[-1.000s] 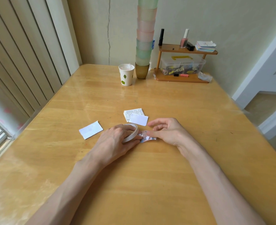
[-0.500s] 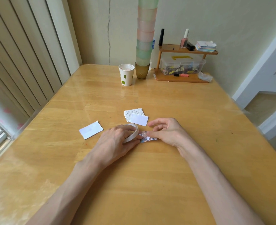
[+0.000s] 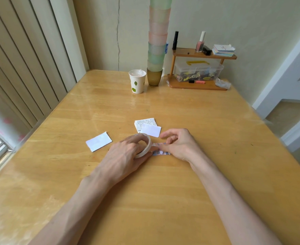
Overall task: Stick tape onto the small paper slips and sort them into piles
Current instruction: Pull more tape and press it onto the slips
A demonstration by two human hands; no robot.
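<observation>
My left hand [image 3: 126, 156] grips a white roll of tape [image 3: 145, 147] at the middle of the wooden table [image 3: 163, 200]. Just right of the roll lies a small patterned paper slip [image 3: 160, 152], flat on the table. My right hand [image 3: 179, 145] presses on the slip's right end with curled fingers, and hides part of it. A white slip [image 3: 151, 129] lies on a pile of printed slips [image 3: 146, 122] just behind my hands. Another white slip [image 3: 98, 141] lies alone to the left.
At the back of the table stand a paper cup [image 3: 137, 81], a tall stack of pastel cups [image 3: 157, 41] and a small wooden shelf [image 3: 198, 53] with a clear plastic box [image 3: 197, 69], bottles and a stack of cards. A window and blinds are on the left.
</observation>
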